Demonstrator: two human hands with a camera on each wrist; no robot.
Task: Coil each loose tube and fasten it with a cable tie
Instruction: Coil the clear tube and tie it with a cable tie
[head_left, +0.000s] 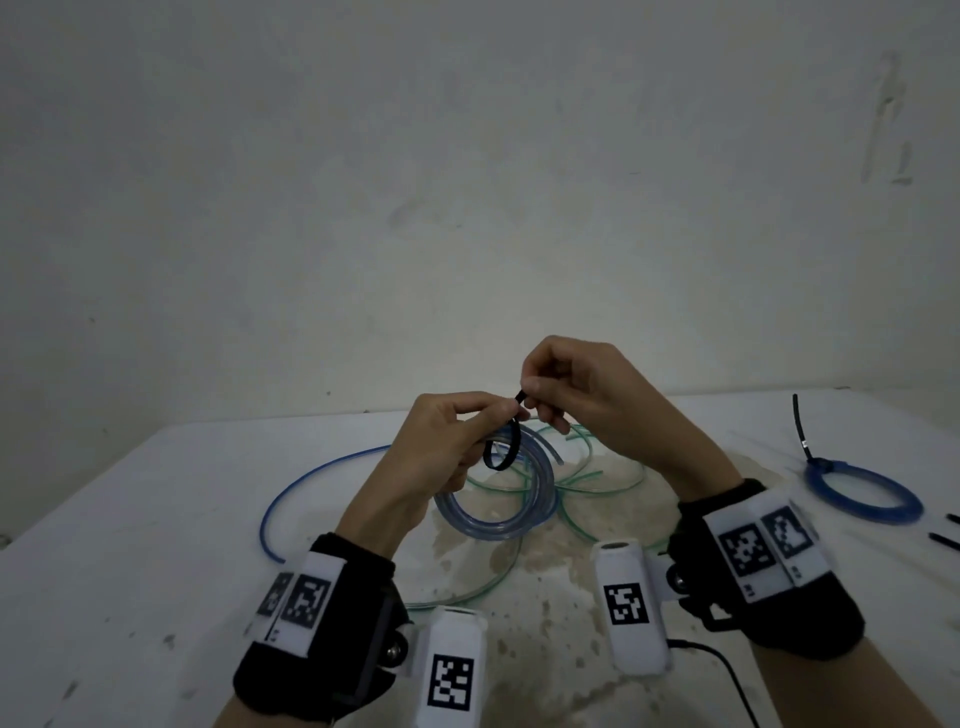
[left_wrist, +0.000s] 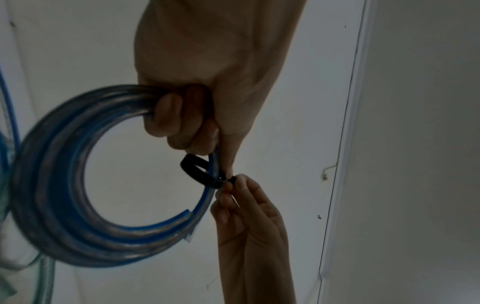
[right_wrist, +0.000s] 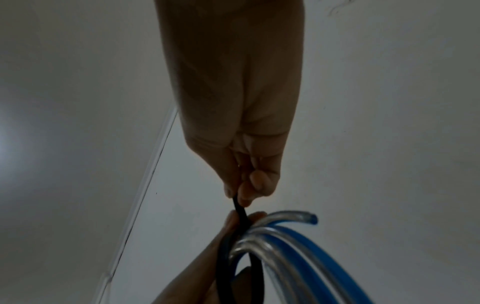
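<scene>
Hands (head_left: 519, 415), cable tie (head_left: 501, 452) looped round coil (head_left: 493, 499)

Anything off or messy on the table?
Yes: a brownish blotchy stain mars the white table under the hands, beneath the loose green tubes. The cable tie loop around the coiled tube is still slack.

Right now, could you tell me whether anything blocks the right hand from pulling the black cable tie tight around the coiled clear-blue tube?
Nothing visible does. The right hand already pinches the black cable tie, looped loosely around the coiled clear-blue tube gripped by the left hand.
</scene>
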